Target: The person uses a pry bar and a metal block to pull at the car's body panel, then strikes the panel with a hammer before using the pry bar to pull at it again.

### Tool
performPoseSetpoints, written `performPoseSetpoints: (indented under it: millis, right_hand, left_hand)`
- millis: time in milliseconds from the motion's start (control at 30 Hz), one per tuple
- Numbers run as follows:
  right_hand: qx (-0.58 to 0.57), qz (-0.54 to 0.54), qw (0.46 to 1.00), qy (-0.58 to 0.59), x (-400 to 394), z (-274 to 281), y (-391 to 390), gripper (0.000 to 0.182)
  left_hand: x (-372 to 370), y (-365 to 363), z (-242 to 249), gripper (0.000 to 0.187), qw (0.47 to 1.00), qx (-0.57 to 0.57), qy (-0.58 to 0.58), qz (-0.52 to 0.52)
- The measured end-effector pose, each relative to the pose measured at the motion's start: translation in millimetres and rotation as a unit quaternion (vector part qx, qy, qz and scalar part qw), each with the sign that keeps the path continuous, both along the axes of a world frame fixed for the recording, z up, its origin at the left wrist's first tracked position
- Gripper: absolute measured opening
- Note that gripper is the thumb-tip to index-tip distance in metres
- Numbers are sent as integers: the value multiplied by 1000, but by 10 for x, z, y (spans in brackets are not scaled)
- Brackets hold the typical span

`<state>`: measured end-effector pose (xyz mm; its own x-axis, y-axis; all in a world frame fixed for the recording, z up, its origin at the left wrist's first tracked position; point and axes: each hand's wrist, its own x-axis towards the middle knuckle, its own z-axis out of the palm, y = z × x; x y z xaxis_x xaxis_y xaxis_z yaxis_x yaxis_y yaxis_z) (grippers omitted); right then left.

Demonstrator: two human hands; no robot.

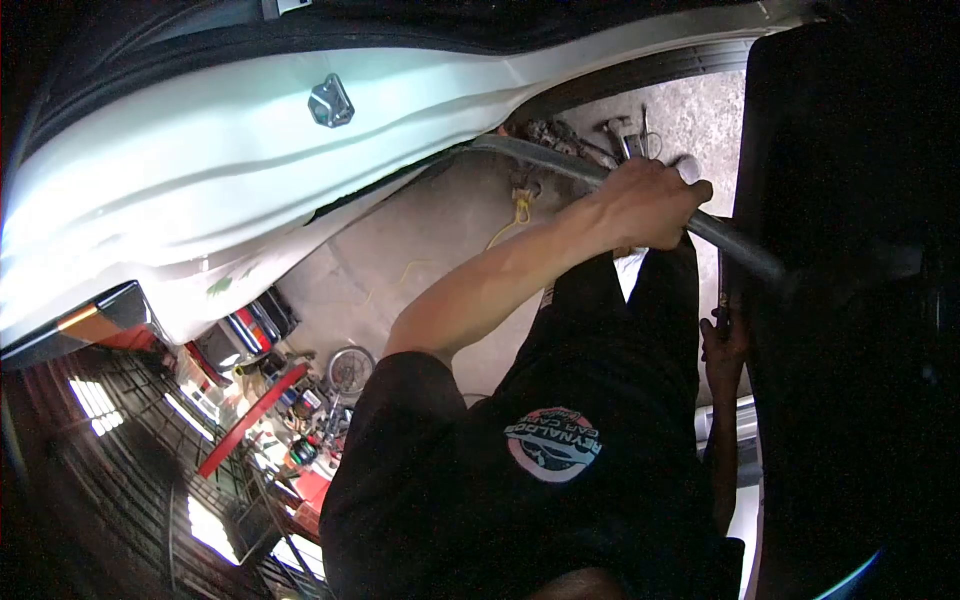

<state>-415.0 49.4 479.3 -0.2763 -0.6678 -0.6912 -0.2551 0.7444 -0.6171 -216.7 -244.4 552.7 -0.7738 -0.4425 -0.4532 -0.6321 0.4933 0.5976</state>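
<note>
The left hand (650,203) is clenched round a grey hose (740,247) that runs from under the white car body (200,170) to the dark panel (850,300). The right hand (723,340) rests at that panel's edge, its grip unclear. This looks like mid-pull; next comes a steady draw along the hose's line.

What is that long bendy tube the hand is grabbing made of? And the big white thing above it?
The tube looks like dull grey rubber or soft plastic: it curves along its length and has no shine. The hand wraps around it. The big white panel seems painted metal, since it is smooth and glossy with bright reflections. The small latch on it looks like bare silvery metal.
</note>
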Motion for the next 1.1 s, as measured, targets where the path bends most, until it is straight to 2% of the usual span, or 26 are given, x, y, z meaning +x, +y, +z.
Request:
performPoseSetpoints:
  millis: [67, 133, 267, 400, 500, 567, 633, 700, 767, 833, 900, 967, 1033, 1067, 1100]
  right_hand:
    - [3, -1, 1000, -2, -3, 18, -7, 27]
    - [94, -6, 995, -27, -4, 56, -64, 27]
    - [55, -12, 998, -36, 8, -14, 0, 27]
    - [52, -18, 998, -26, -38, -73, 62, 26]
    - [95, -33, 994, -40, -23, 96, -118, 27]
    - [133, -39, 989, -56, 6, 108, -181, 28]
    - [38, -32, 998, -32, 22, 5, -153, 31]
    - [52, -40, 997, -46, 23, -24, -204, 32]
    - [64, -47, 995, -55, 40, 38, -329, 33]
    - [64, -105, 990, -69, 96, 148, -442, 32]
    - [67, -109, 991, -49, 41, -54, -304, 36]
    - [74, -114, 990, -30, 65, -23, -335, 40]
    - [4, -100, 992, -73, 57, 69, -403, 35]
    - [6, -101, 992, -73, 55, 28, -389, 35]
    - [-43, -101, 990, -87, 49, -34, -357, 33]
  left_hand:
    - [23, 4, -75, 49, 999, -2, -22, -29]
    - [38, 10, -105, 48, 999, 8, -28, -34]
    - [59, -16, -146, 42, 998, 41, -31, -35]
    - [137, 2, -534, 43, 996, 33, -62, -57]
    - [267, -16, -725, 43, 994, 53, -83, -42]
    - [427, -62, -799, 44, 997, 71, -31, 27]
    - [551, -88, -867, 43, 998, 37, -26, 54]
    - [559, -86, -906, 43, 997, 3, -19, 80]
    - [443, -130, -786, 41, 995, 19, -91, 45]
    - [378, -96, -833, 39, 995, 9, -85, 57]
    - [356, -82, -866, 37, 994, -1, -82, 66]
    - [321, -157, -802, 35, 990, -6, -119, 71]
    - [327, -212, -835, 34, 991, -18, -103, 89]
    - [331, -263, -874, 34, 990, -35, -86, 107]
    - [314, -317, -943, 34, 991, -10, -88, 103]
